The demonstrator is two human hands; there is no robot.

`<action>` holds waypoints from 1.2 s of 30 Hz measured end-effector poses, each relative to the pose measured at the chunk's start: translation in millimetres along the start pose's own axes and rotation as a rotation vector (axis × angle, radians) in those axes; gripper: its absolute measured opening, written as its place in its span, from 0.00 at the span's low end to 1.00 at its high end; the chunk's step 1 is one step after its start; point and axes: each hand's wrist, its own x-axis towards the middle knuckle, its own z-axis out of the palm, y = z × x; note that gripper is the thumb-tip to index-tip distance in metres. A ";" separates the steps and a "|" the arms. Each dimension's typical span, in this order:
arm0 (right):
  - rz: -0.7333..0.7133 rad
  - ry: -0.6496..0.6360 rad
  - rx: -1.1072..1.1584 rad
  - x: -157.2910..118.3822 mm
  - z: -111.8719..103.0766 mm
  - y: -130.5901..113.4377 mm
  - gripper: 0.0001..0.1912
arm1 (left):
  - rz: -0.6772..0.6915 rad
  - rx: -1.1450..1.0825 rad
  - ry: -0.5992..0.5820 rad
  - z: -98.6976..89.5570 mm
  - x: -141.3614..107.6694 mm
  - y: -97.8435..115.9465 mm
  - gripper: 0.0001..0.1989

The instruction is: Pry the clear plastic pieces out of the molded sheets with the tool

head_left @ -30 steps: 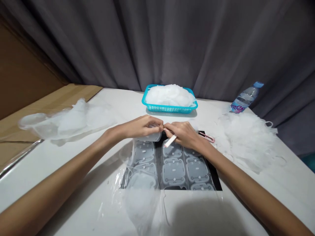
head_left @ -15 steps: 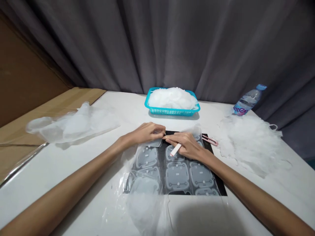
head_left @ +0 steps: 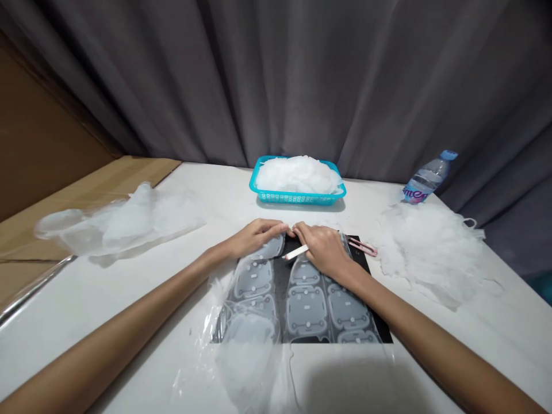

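My left hand (head_left: 257,238) rests at the far edge of a black mat (head_left: 281,299), thumb and fingers closed together. Whatever lies between its fingertips is too small to make out. Close beside it, almost fingertip to fingertip, my right hand (head_left: 324,248) has its fingers curled. A slim white stick (head_left: 296,252) with a reddish tip pokes out from under that hand, pointing left. Under both hands, clear plastic sheets with rows of translucent rounded-square shapes (head_left: 307,310) cover the mat. A clear bag with white fluffy filling (head_left: 248,356) overlaps the mat's near left corner.
Behind the mat is a turquoise basket (head_left: 297,199) heaped with white fluff. Right of it lie a pink cutter (head_left: 363,247), a pile of white fibre (head_left: 431,253) and a leaning water bottle (head_left: 426,178). Leftward are a filled plastic bag (head_left: 125,221) and cardboard (head_left: 142,172).
My fingertips have come closer together at the mat's far edge. The white stick now lies flatter and points more to the left. The whole view has shifted slightly.
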 end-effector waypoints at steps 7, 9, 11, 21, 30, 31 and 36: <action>-0.033 0.000 0.039 3.6 -0.5 2.7 0.11 | -0.022 -0.144 0.141 -0.7 -0.1 -3.7 0.29; -0.048 -0.013 0.046 3.8 -0.6 3.9 0.11 | -0.030 -0.147 0.157 -0.5 -0.5 -5.0 0.29; -0.066 -0.031 0.051 3.1 -0.7 4.0 0.10 | -0.006 -0.059 0.156 0.3 -1.1 -6.8 0.29; -0.082 -0.053 0.067 2.5 -2.5 2.3 0.08 | 0.294 0.583 -0.056 1.5 -9.5 5.9 0.13; -0.225 -0.078 0.133 0.9 -3.7 10.8 0.03 | 0.139 0.264 -0.107 8.3 -3.5 0.5 0.18; -0.235 -0.075 0.135 0.6 -3.5 11.1 0.03 | 0.137 0.256 -0.111 8.2 -2.6 -0.3 0.20; -0.292 -0.063 0.129 0.3 -0.4 13.4 0.02 | 0.111 0.191 -0.134 5.6 2.0 -3.0 0.22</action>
